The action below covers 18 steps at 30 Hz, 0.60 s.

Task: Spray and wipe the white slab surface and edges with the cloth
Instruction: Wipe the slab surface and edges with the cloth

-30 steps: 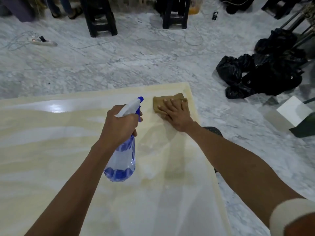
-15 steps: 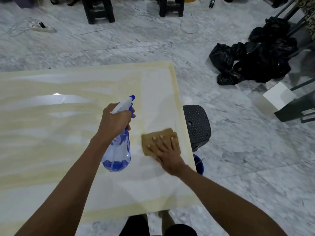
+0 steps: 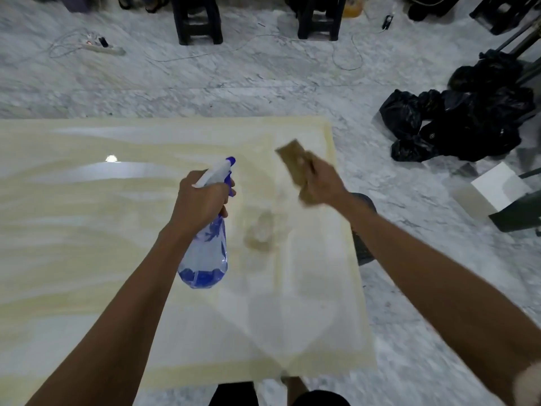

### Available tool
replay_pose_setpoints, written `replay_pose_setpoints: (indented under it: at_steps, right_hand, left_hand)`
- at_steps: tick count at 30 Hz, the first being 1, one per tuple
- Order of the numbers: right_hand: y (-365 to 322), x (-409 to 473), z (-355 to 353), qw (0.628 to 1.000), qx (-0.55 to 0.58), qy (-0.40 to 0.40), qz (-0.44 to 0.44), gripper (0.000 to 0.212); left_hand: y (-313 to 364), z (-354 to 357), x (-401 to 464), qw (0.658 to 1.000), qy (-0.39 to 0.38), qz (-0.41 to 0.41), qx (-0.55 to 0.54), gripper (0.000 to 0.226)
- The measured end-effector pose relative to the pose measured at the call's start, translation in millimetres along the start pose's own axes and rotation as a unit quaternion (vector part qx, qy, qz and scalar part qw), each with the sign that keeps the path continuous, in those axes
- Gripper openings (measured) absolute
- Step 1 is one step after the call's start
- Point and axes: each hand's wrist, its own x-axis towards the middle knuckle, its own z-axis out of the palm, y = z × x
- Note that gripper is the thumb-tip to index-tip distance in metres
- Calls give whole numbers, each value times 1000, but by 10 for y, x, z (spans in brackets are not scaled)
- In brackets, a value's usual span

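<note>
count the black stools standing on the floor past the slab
2 clearly: one stool upper left of centre, another upper centre. A dark frame at top right may be a third, cut off.

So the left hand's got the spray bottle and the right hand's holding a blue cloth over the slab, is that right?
Not quite. The cloth is tan-brown, not blue; the head view shows it. The rest holds: the left hand grips the spray bottle and the right hand holds the cloth over the slab.

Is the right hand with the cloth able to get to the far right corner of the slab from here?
Probably yes: the right hand holds the cloth near the slab corner, nothing between.
</note>
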Motion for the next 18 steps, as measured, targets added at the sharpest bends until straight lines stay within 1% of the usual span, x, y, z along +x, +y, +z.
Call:
replay_pose_setpoints:
  at_steps: [2,4,6,8,10,13,16,18]
  right_hand:
    - [-150,732,82,995,-56,2,-88,52]
    - [-119,1403,315,985,-126,-12,-115,49]
    - [69,1889,657,966,-233,-48,-104,50]
    - [272,2058,1000,935,-335,-96,-61,53]
    - [373,1974,1230,929,-357,-80,-53,54]
    - [411,1574,1368,936,-339,-53,-77,59]
    - [466,1049,1452,938,-329,-62,-94,61]
    - [506,651,1533,935,-335,-64,-101,59]
  left_hand:
    - [49,-133,268,1000,-7,11,6,28]
    - [74,-242,522,1000,-21,16,3,23]
    - [59,-317,737,999,-36,19,4,26]
    - [-2,-372,922,998,-49,24,14,25]
    - [-101,-413,1060,998,-55,24,32,18]
    - [-231,-404,1120,996,-76,19,46,20]
    - [-282,-404,998,993,-97,1,64,17]
    - [-295,-403,877,992,-113,-9,62,22]
